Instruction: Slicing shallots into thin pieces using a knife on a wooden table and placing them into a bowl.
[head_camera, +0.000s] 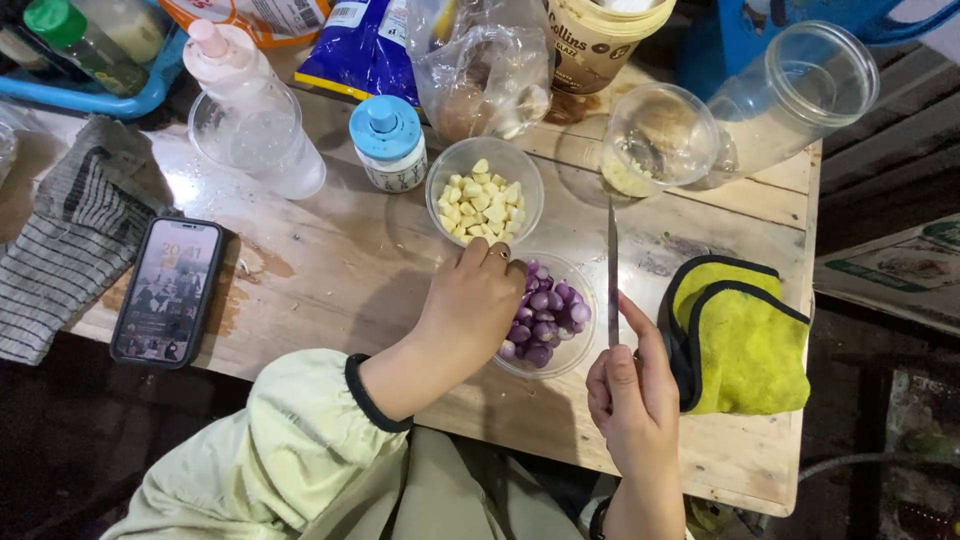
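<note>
The left hand (470, 305) covers the near-left part of the clear bowl of purple shallots (548, 318), so its fingertips and whatever they touch inside cannot be seen. The right hand (632, 395) hides the knife (612, 268) handle; only the thin blade shows, edge-on. The right forearm and the pale sleeve (290, 460) run off the bottom edge. Along the top edge, the green-capped bottle (80, 35), the blue packet (365, 45), the brown-labelled tub (600, 35) and the blue frame (790, 30) are all cut off. The phone (168, 292) screen is too small to make out (just a blur of figures). The clear bag (485, 75) hides its contents behind glare.
</note>
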